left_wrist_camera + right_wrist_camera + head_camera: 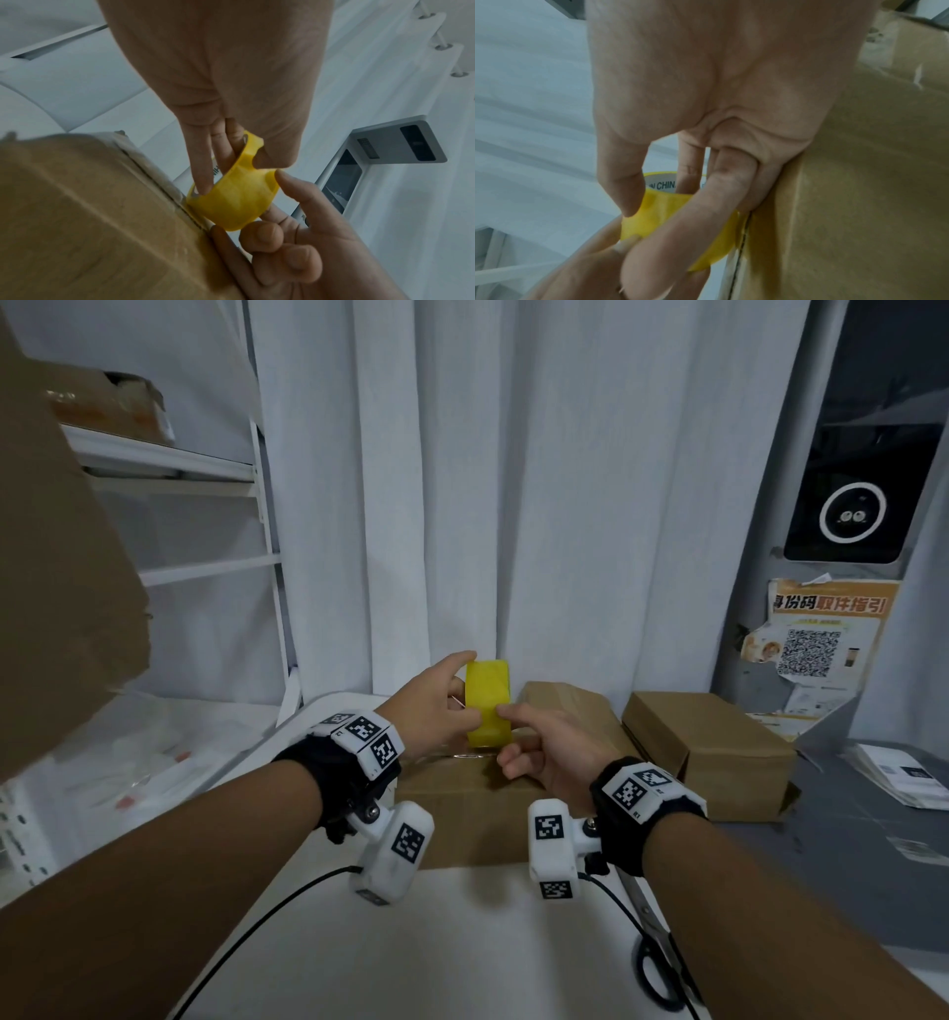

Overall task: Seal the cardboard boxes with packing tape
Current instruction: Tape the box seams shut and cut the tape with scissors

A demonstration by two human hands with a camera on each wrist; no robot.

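A yellow packing tape roll is held upright just above the far end of a closed cardboard box. My left hand grips it, fingers through the core and thumb on the outer face, as the left wrist view shows on the tape roll. My right hand pinches the roll's outer face with thumb and index finger, its other fingers curled. In the right wrist view the roll sits beside the box's flap seam. No loose tape end is visible.
A second closed cardboard box lies to the right, a third behind the near box. Scissors lie on the white table at the front right. White shelving with parcels stands left, a curtain behind, papers far right.
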